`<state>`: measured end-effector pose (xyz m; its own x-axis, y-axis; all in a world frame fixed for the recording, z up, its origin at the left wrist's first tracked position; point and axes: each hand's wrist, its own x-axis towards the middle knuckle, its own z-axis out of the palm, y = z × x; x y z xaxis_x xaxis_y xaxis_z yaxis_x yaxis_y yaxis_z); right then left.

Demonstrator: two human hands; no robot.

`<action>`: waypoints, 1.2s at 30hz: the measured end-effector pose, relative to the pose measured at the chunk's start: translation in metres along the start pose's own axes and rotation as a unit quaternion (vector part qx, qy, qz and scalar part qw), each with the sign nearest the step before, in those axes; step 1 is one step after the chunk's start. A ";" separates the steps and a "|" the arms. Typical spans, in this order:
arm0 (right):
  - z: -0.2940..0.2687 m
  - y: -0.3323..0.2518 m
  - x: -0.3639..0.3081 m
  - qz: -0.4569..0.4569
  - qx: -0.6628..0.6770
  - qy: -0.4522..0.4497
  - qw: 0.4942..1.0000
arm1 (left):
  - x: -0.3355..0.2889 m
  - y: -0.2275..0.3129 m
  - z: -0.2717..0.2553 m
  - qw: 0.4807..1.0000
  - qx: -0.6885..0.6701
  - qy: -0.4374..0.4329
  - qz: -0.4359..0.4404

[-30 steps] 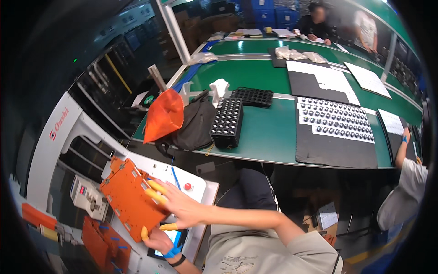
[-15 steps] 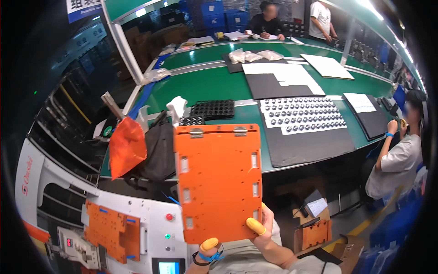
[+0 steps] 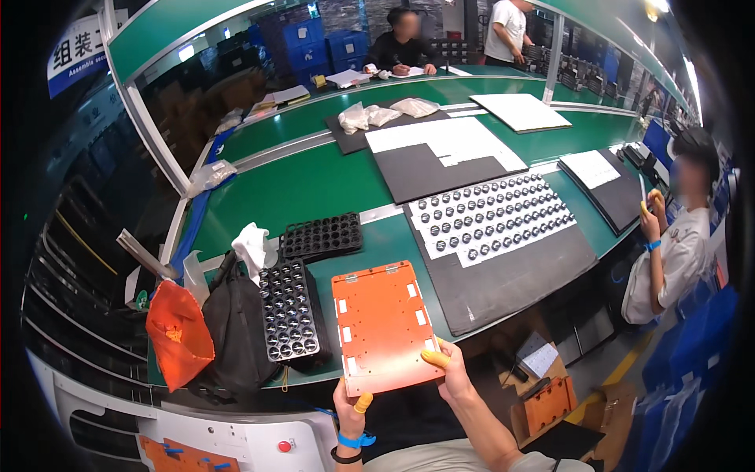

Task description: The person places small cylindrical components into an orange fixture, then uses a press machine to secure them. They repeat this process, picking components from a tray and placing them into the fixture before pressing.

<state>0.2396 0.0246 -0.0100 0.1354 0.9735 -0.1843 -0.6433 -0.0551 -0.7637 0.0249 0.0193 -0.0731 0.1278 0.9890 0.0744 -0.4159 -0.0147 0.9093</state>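
An orange hinged flat fixture plate point(image 3: 381, 330) is held out level over the bench's near edge. Small white rectangular pads run along its two long sides, and metal hinges sit at its far end. My left hand point(image 3: 351, 409) grips the near left corner, its thumb in a yellow finger cot. My right hand point(image 3: 451, 371) holds the near right side, also with a yellow-covered thumb on top. The fingers beneath the plate are hidden. Just left of the plate stands a black tray point(image 3: 289, 308) filled with round black parts.
Another black tray point(image 3: 322, 234) lies behind. A dark foam board point(image 3: 503, 275) with rows of round parts lies right. An orange bag point(image 3: 179, 334) and black bag point(image 3: 240, 330) are at left. Below is a white machine with a red button point(image 3: 285, 446). A co-worker point(image 3: 672, 252) stands right.
The plate has gone from raised and upright, facing me, to lower and tilted flatter above the bench edge. Both hands have moved with it. My view has turned right, towards the bench.
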 end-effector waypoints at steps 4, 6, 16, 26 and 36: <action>0.008 -0.007 0.015 0.036 0.018 0.025 0.999 | 0.017 0.042 0.024 0.994 0.092 0.037 -0.053; 0.014 -0.008 0.015 -0.035 -0.011 0.078 0.996 | 0.026 0.055 0.032 0.975 0.215 0.040 -0.036; 0.002 -0.064 0.026 -0.217 -0.511 -0.095 0.826 | 0.041 0.034 0.041 0.913 0.371 0.161 0.053; 0.019 -0.064 0.045 -0.183 -0.730 -0.196 0.629 | 0.040 0.034 0.050 0.872 0.449 0.190 0.046; 0.022 -0.050 0.045 -0.396 -0.701 -0.101 0.584 | 0.040 0.019 0.045 0.880 0.423 0.179 0.123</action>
<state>0.2612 0.0763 0.0332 -0.2111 0.8151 0.5395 0.8298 0.4411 -0.3418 0.0630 0.0522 -0.0341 -0.2273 0.9215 0.3148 0.4471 -0.1884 0.8744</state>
